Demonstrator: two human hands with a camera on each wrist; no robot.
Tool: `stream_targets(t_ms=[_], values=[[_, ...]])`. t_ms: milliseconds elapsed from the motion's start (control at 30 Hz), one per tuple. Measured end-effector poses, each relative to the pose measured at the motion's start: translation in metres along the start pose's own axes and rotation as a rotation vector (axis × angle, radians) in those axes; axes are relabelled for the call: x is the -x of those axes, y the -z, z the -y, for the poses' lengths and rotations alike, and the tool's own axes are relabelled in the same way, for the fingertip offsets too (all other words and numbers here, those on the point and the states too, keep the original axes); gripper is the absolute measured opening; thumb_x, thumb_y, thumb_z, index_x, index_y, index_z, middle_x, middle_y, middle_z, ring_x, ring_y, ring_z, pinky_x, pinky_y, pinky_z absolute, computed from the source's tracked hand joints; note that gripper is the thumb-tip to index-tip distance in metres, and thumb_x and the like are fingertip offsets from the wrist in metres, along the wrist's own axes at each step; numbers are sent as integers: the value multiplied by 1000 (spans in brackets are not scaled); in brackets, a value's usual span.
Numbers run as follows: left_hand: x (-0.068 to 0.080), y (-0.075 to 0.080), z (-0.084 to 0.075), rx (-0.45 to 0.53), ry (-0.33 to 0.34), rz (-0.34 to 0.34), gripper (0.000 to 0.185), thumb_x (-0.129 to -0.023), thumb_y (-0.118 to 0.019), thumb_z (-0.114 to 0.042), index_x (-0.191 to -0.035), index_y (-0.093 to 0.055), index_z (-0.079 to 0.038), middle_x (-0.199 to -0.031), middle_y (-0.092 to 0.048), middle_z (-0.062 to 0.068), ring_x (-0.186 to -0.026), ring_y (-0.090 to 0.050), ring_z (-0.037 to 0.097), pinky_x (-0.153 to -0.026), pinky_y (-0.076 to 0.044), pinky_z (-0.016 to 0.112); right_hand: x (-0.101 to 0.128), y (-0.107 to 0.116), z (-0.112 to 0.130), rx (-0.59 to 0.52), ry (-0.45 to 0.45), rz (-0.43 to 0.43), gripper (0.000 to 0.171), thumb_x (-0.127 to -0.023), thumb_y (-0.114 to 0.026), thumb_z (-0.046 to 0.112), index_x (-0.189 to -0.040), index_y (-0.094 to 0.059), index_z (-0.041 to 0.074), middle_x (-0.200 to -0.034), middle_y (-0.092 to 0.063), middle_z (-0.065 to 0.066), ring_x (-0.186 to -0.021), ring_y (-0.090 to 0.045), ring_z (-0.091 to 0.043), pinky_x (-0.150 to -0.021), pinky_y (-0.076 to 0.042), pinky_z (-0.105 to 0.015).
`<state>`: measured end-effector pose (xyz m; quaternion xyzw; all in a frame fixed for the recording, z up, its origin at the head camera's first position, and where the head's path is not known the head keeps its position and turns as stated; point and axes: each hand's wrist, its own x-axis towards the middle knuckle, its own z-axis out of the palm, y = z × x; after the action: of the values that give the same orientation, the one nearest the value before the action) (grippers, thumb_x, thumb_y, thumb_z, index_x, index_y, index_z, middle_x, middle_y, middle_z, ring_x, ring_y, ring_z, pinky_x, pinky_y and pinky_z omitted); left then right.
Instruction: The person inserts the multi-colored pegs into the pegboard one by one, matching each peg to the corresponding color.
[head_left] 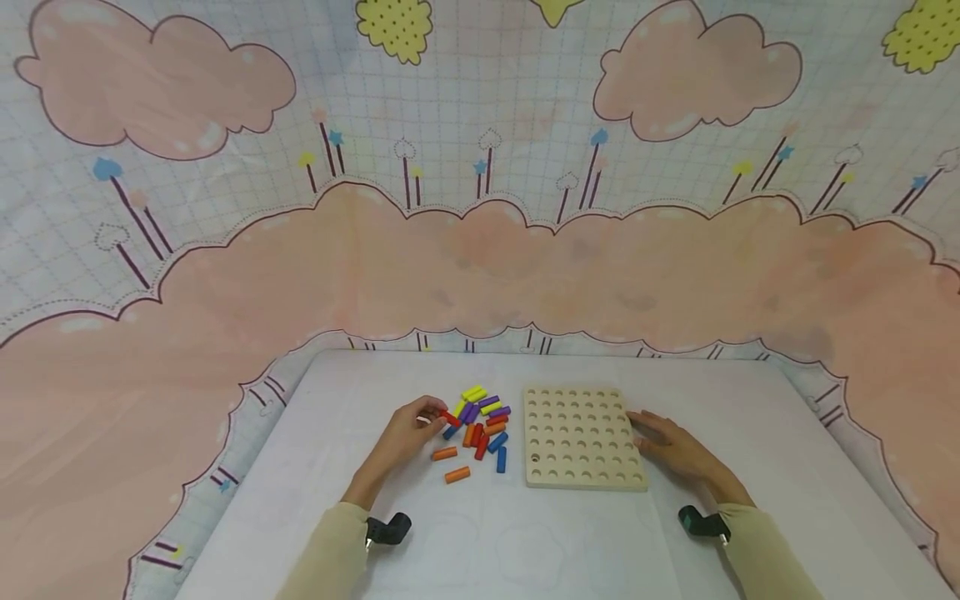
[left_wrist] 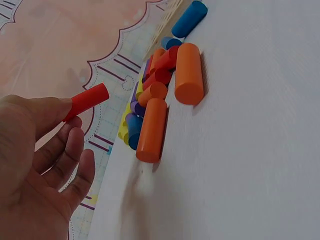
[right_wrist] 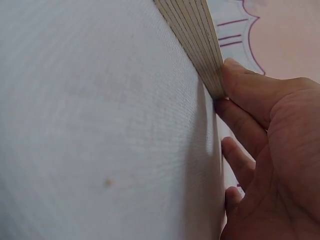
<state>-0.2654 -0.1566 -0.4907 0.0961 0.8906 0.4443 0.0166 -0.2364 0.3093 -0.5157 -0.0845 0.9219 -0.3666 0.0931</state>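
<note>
Left hand pinches a red peg just above the peg pile; right hand, fingers relaxed, steadies the board edge on the surface; best carried upright to an empty hole, board braced.

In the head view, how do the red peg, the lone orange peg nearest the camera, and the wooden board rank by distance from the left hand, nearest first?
1. Red peg: pinched in the left hand.
2. Lone orange peg: on the table, toward the camera, right of the wrist.
3. Wooden board: farthest right, beyond the peg pile.
</note>
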Motion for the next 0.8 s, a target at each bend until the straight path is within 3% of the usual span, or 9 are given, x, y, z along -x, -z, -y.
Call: stream_targets(t_ms=[467, 800], values=[[-14, -27, -31, 75, -80, 22, 23, -96, -63, -17, -118, -63, -10, -114, -68, 8, -106, -65, 24, -93, -55, 38, -1, -1, -5, -15, -14, 4, 58, -98, -57, 35, -150, -40, 16, -160, -24, -24, -146, -15, -52, -111, -12, -72], [-26, -49, -54, 139, -72, 23, 26, -94, -67, -17, -119, -62, -14, -111, -66, 4, -108, -61, 21, -98, -53, 38, 0, -3, -6, -17, 17, -2, 57, -98, -57, 34, -149, -42, 13, -158, -24, -27, -144, -17, -54, -110, -15, -73]])
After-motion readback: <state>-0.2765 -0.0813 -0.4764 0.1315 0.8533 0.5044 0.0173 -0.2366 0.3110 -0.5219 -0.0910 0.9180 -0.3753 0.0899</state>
